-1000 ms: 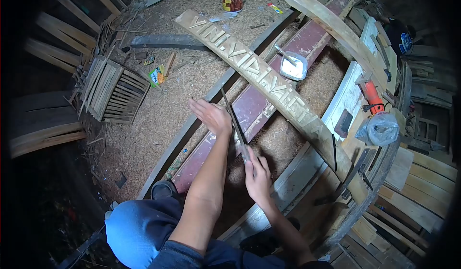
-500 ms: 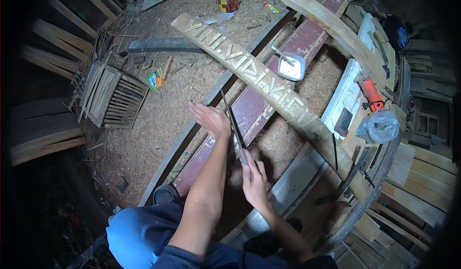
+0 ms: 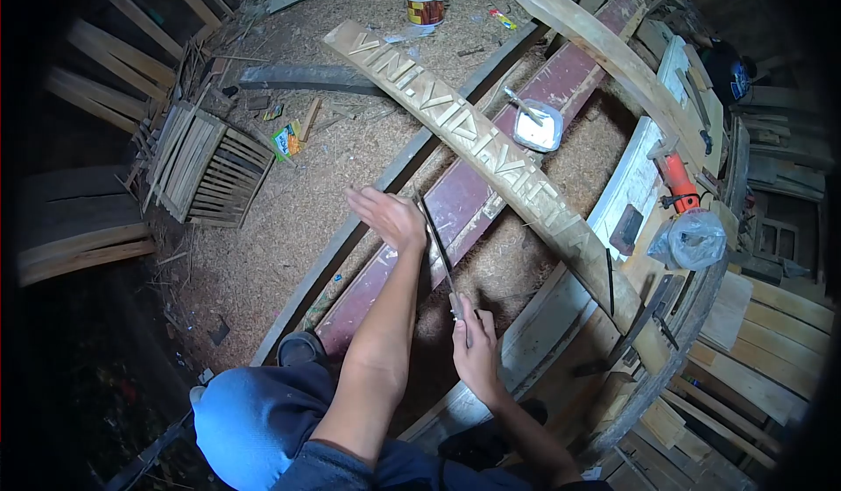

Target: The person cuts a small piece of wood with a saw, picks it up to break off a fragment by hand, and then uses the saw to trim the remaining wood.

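My right hand (image 3: 475, 348) is wrapped round the handle of a long, thin, dark tool (image 3: 436, 239), whose blade points up and left. Beside the blade, my left hand (image 3: 390, 218) lies over the reddish board (image 3: 455, 202), fingers stretched to the left. Whether something thin is pinned under its palm is hidden. Beyond both hands, a long plank (image 3: 447, 123) with raised wooden letters crosses the reddish board. A plastic tub (image 3: 538, 129) of white paste, with a stick in it, rests just past the plank.
An orange power tool (image 3: 679, 180) and a plastic bag (image 3: 696, 239) lie on the right. A paint bucket (image 3: 425, 6) stands at the top. Left is a slatted wooden frame (image 3: 210, 167). At the upper right a person (image 3: 729, 75) is partly visible.
My right hand has drawn the long tool down and slightly right, so its tip is now nearer my left hand. My left hand has stayed almost in place.
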Motion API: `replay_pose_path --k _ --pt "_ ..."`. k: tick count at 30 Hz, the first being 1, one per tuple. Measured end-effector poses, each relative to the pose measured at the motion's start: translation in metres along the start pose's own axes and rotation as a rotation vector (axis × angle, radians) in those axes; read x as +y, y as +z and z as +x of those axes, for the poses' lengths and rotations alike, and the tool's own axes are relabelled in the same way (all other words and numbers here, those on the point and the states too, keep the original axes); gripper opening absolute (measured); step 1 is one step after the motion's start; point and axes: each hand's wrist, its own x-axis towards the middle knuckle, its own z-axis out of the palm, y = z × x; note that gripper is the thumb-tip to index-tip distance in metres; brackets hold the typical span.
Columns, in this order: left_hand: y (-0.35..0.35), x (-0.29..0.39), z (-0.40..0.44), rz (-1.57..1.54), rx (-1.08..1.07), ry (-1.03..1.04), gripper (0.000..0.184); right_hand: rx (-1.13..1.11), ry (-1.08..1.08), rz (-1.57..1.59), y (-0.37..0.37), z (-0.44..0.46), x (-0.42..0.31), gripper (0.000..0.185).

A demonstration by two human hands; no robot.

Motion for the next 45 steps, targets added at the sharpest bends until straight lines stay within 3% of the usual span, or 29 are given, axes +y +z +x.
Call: replay_pose_path --k 2,6,10,14,16,17,20,24,29,33,36,40,45 --pt "0.000 0.000 -0.001 0.016 -0.017 -0.044 0.041 0.021 0.000 0.004 0.007 -0.003 0.007 0.051" --pt "0.008 -0.004 0.000 -0.032 0.079 0.059 0.043 -0.015 0.060 -0.048 0.003 -0.006 0.008 0.055" --pt "0.011 -0.006 0.000 -0.083 0.087 0.056 0.042 0.034 -0.017 -0.004 -0.017 -0.002 0.005 0.047" --pt "0.003 -0.013 0.003 -0.282 0.000 -0.035 0.047 0.047 -0.058 0.052 -0.017 -0.011 -0.010 0.044" --pt "-0.006 -0.017 0.006 -0.413 0.044 -0.076 0.042 0.044 -0.083 0.040 -0.017 -0.018 -0.017 0.041" --pt "-0.008 -0.016 0.007 -0.604 0.126 -0.126 0.030 0.043 -0.132 0.008 -0.017 -0.018 -0.017 0.046" --pt "-0.042 -0.001 0.014 -0.851 0.266 -0.157 0.024 0.140 -0.186 -0.089 -0.017 -0.006 -0.032 0.046" --pt "-0.121 0.020 0.024 -1.045 0.316 -0.245 0.031 0.246 -0.153 0.079 -0.005 0.034 -0.065 0.046" --pt "-0.196 0.021 0.033 -1.202 0.437 -0.312 0.032 0.292 -0.125 -0.081 0.031 0.072 -0.064 0.040" --pt "-0.217 0.017 0.041 -1.233 0.422 -0.321 0.032 0.254 -0.088 -0.340 0.062 0.070 -0.046 0.044" --pt "-0.220 0.011 0.045 -1.297 0.451 -0.314 0.034 0.160 -0.052 -0.382 0.070 0.058 -0.048 0.048" --pt "-0.229 0.005 0.050 -1.245 0.451 -0.385 0.046 0.195 -0.233 -0.379 0.083 0.050 -0.022 0.056" --pt "-0.247 0.012 0.052 -1.271 0.462 -0.379 0.051 0.165 -0.183 -0.356 0.078 0.052 -0.026 0.050"
